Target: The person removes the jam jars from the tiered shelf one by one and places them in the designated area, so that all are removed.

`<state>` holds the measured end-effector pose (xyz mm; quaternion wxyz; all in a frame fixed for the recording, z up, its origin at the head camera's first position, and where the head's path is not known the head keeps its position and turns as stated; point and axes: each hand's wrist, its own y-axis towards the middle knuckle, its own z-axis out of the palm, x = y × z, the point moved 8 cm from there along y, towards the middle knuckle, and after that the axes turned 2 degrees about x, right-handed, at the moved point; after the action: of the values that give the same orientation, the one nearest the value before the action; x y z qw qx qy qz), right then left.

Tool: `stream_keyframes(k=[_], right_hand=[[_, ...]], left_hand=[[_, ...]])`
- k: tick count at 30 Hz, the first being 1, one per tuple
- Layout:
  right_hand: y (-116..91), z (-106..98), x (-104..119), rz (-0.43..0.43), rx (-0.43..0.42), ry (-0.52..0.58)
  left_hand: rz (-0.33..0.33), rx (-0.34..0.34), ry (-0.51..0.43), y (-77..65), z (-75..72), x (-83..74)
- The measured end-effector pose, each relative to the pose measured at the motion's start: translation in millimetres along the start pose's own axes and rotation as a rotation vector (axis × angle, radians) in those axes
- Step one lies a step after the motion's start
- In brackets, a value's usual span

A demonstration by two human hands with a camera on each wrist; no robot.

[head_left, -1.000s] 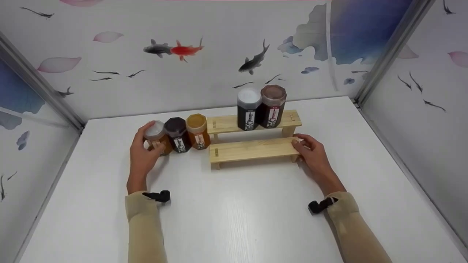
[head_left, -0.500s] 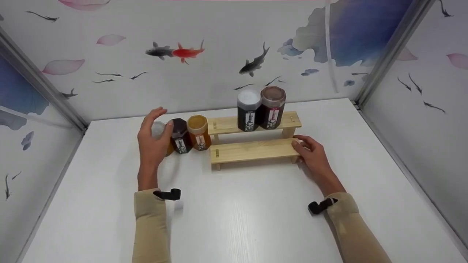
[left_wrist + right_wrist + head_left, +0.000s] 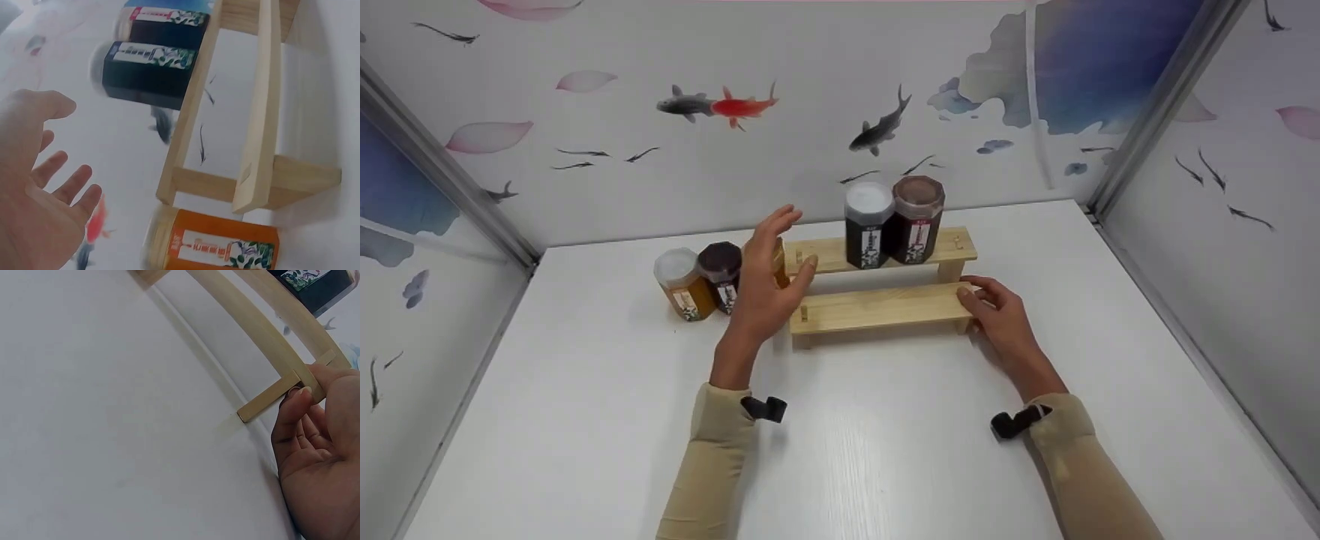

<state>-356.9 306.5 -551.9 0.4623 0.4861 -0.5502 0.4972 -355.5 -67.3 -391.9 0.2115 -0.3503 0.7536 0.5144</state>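
My left hand (image 3: 765, 292) hovers with its fingers spread, in front of the yellow-lidded jar of orange contents (image 3: 222, 242). In the head view it covers most of that jar; the left wrist view shows nothing in its grasp. My right hand (image 3: 1003, 326) pinches the right end of the lower shelf of a two-tier wooden rack (image 3: 881, 309), with the thumb on the near side. On the upper shelf stand a white-lidded dark jar (image 3: 868, 232) and a brown-lidded dark jar (image 3: 918, 225), side by side.
Left of the rack, a white-lidded amber jar (image 3: 684, 289) and a dark-lidded jar (image 3: 720, 270), partly hidden by my left hand, stand on the white table (image 3: 870, 442). A wall printed with fish (image 3: 742, 105) rises behind the table.
My left hand has let go of the white-lidded amber jar, lifted, and moved right past the dark-lidded jar to the orange one. The right hand stays on the rack.
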Motion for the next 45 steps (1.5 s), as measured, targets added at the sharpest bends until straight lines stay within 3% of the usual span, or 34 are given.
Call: stream_keyframes(k=[11,17,22,26,34,40,45], right_hand=[[1,1,-1,0.005,0.008,0.012],[0,-1,-2,0.013,0.010,0.012],[0,0,-4,0.023,0.008,0.014],[0,1,-5,0.021,0.013,0.016],[1,-1,-2,-0.012,-0.004,0.022],[1,0,-1,-0.007,0.011,0.011],[0,-1,-3,0.003,0.005,-0.004]], left_hand=[[-0.004,0.108,-0.002,13.1,53.7,-3.4],[0.021,0.071,0.034,32.7,75.3,-6.1],[-0.060,0.018,0.074,39.6,90.7,0.4],[-0.109,-0.028,0.101,39.1,92.1,3.3],[-0.095,-0.032,0.082,40.7,84.9,-2.1],[-0.129,-0.024,0.107,34.2,77.1,-1.2],[-0.134,-0.048,0.072,25.2,71.2,-3.0]])
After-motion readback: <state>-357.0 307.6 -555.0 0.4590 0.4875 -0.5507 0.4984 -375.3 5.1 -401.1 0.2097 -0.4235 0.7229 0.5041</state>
